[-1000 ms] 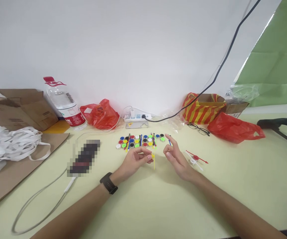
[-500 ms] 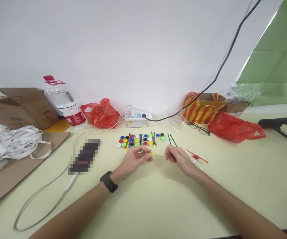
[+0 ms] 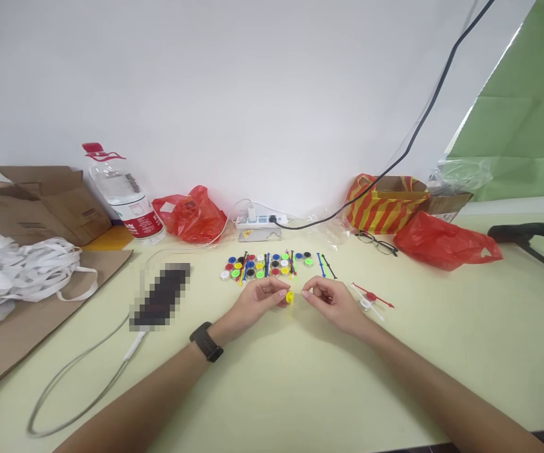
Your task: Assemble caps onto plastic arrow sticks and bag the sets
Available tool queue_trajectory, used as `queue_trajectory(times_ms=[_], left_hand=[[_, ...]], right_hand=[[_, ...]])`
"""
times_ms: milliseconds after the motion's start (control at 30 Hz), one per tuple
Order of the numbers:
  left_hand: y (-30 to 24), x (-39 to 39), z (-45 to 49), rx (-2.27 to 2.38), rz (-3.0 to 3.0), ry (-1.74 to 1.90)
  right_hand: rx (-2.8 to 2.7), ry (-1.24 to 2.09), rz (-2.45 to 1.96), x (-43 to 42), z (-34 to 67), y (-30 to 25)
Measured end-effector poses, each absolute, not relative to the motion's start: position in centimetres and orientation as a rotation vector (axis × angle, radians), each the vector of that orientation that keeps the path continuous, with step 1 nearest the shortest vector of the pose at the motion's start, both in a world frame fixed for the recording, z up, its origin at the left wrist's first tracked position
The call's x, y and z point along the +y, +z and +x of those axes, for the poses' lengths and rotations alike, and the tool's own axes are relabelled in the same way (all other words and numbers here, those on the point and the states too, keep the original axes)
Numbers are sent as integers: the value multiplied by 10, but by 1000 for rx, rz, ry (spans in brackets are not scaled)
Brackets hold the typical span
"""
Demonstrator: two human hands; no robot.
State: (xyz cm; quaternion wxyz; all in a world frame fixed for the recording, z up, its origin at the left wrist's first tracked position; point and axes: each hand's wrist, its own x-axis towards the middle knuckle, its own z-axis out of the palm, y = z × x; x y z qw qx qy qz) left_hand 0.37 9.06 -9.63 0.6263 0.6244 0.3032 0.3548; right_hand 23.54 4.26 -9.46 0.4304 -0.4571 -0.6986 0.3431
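I take the white power strip (image 3: 265,220), viewed remotely through the head camera, as landmark. Well to its left, the bottle (image 3: 116,180) bears a red-and-white label (image 3: 140,221) whose characters I cannot resolve; between the two lies a red bag (image 3: 191,217). To the strip's right are a striped bag (image 3: 380,209) and glasses (image 3: 378,244). On its near side I note rows of coloured discs (image 3: 251,274), with a blue stick (image 3: 321,264) and a black stick (image 3: 329,265) farther right. Nearer still, the left hand (image 3: 255,302) pinches a yellow disc (image 3: 290,297) between thumb and fingers. Facing it, the right hand (image 3: 336,303) is curled, thumb and fingertips close; I cannot tell whether it holds anything.
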Motion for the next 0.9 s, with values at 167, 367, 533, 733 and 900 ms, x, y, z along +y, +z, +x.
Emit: queue_trajectory(times_ms=[167, 367, 533, 733, 900], left_hand=[[-95, 94, 2, 670, 1171, 789], [-91, 94, 0, 634, 1049, 710], [-93, 93, -1, 651, 1087, 622], [-94, 93, 2, 670, 1112, 626], [-95, 92, 2, 675, 1155, 599]], right_hand=[[-1668, 813, -1148, 44, 239, -94], [-1695, 730, -1129, 41, 237, -94], [-1796, 693, -1085, 35, 233, -93], [-1963, 630, -1002, 35, 233, -100], [-2034, 524, -998, 37, 234, -104]])
